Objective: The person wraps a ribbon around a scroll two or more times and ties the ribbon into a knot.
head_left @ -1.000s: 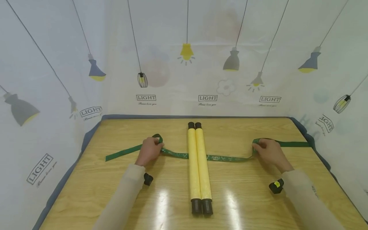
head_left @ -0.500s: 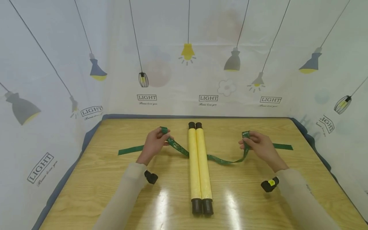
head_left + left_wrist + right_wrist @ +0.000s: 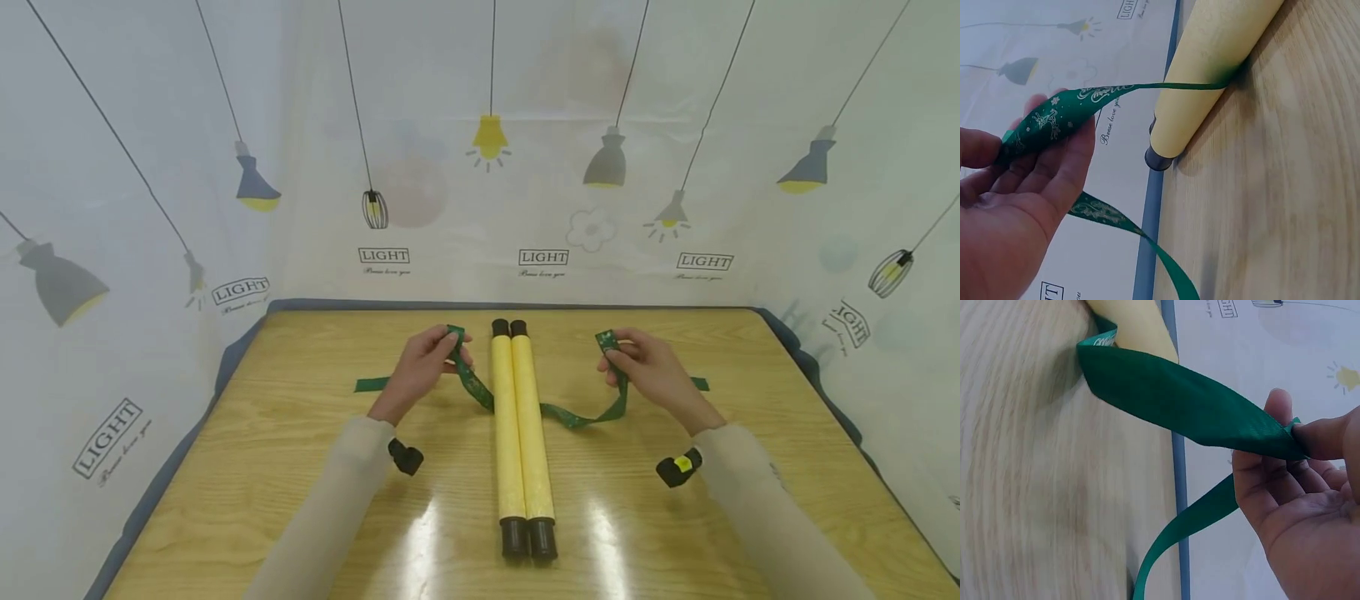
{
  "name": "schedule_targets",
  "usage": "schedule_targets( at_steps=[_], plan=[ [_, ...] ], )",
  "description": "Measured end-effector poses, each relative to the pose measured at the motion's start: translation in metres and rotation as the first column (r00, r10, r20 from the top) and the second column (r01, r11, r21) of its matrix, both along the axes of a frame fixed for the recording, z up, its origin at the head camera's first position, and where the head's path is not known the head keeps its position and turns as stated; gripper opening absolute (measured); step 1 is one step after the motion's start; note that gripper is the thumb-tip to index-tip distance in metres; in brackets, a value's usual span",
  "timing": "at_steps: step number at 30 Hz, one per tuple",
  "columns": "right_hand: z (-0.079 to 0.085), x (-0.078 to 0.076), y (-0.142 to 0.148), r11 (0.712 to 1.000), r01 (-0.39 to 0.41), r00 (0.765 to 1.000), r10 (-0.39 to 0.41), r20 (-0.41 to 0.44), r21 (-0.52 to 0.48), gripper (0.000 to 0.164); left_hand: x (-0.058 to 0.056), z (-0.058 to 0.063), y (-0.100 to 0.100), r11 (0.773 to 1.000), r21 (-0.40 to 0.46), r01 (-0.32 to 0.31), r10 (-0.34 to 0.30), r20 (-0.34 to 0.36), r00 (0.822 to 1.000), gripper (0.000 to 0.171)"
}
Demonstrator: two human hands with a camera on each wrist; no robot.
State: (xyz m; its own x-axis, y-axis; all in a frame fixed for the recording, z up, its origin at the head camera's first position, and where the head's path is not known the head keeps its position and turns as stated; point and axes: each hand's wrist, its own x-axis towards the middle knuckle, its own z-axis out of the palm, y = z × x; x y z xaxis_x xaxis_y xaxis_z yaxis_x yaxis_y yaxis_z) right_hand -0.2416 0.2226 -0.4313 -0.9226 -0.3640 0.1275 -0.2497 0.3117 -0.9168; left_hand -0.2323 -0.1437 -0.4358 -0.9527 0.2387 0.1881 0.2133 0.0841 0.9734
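Two yellow paper scrolls (image 3: 519,433) with black end caps lie side by side on the table, pointing away from me. A green ribbon (image 3: 573,419) with a light printed pattern passes beneath them and comes up on both sides. Left of the scrolls, my left hand (image 3: 420,367) pinches the ribbon between thumb and fingers, raised above the tabletop. On the other side, my right hand (image 3: 652,371) pinches the ribbon's other length, its plain side showing in the right wrist view. Both loose tails hang behind the hands to the table. The ribbon's stretch under the scrolls is hidden.
The wooden table (image 3: 277,483) has a blue-grey edge (image 3: 390,305) along its back and sides. White cloth walls (image 3: 450,208) printed with lamps stand close behind it and to both sides. A black device (image 3: 406,457) is strapped at each wrist.
Both hands have risen and come inward toward the scrolls, lifting the ribbon off the table on each side. The ribbon's tails have been drawn in toward the middle. The scrolls stay put.
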Motion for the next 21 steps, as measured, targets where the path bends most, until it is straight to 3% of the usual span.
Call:
schedule_targets(
  at_steps=[8, 15, 21],
  plan=[
    [0.01, -0.001, -0.02, 0.993, -0.062, 0.998, 0.063, 0.009, -0.098, 0.031, -0.003, 0.005, 0.01, 0.993, 0.042, 0.106, -0.106, -0.009, 0.994, 0.029],
    [0.022, 0.0, -0.038, 0.992, -0.077, 0.997, 0.078, 0.012, -0.101, 0.031, -0.002, 0.008, 0.021, 0.99, -0.05, 0.131, -0.131, -0.011, 0.991, 0.026],
    [0.029, 0.002, -0.052, 0.986, -0.115, 0.993, 0.119, 0.022, -0.123, 0.033, -0.004, 0.008, 0.035, 0.974, -0.083, 0.212, -0.216, -0.048, 0.975, 0.025]
  ],
)
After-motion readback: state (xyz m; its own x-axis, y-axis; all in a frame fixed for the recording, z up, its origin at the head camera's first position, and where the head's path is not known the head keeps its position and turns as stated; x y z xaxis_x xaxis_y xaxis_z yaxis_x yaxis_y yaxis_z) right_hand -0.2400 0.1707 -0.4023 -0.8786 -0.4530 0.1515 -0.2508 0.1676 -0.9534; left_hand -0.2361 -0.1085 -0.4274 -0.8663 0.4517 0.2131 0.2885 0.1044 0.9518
